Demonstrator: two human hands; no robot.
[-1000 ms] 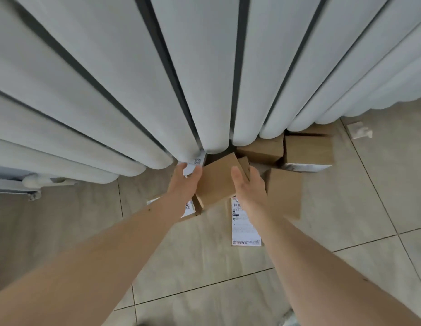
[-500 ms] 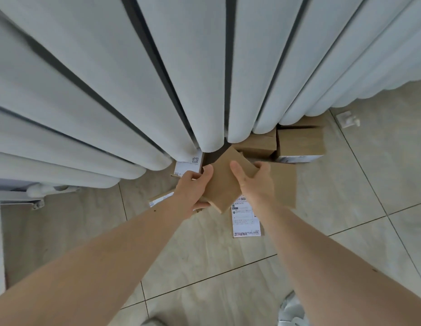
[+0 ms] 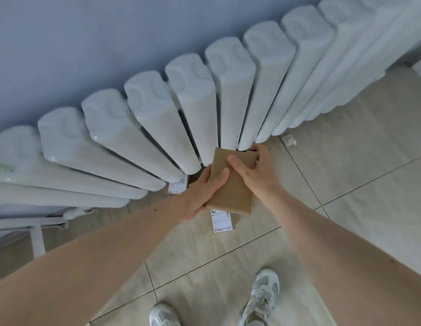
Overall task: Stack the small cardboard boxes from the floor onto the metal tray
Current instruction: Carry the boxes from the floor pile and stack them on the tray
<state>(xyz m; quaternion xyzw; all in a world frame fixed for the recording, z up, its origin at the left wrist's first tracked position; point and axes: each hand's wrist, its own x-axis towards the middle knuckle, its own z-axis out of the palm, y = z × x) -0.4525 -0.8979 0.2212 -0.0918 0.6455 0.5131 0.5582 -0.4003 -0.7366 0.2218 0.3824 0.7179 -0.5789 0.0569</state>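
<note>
Since a second ago: both hands have lifted the brown box clear of the floor pile, and the view has risen, so the radiator tops and the person's shoes now show.
Radiator: white, along the wall, left and centre.
Box by radiator foot: on the floor tiles, white label up, partly hidden behind the left hand.
Left hand: its grip is closed on the box's left edge, thumb across the top face.
Held box: plain cardboard, held in the air between the two hands, just in front of the radiator's lower end.
Labelled box underneath: on the floor, only its printed label and an edge showing below the held one.
Right hand: its grip clamps the far right side, thumb on top, fingers curled over the far corner.
Metal tray: not in view.
Progress: early, by my reading; one box is picked up and none can be seen stacked, with at least two left on the floor.
</note>
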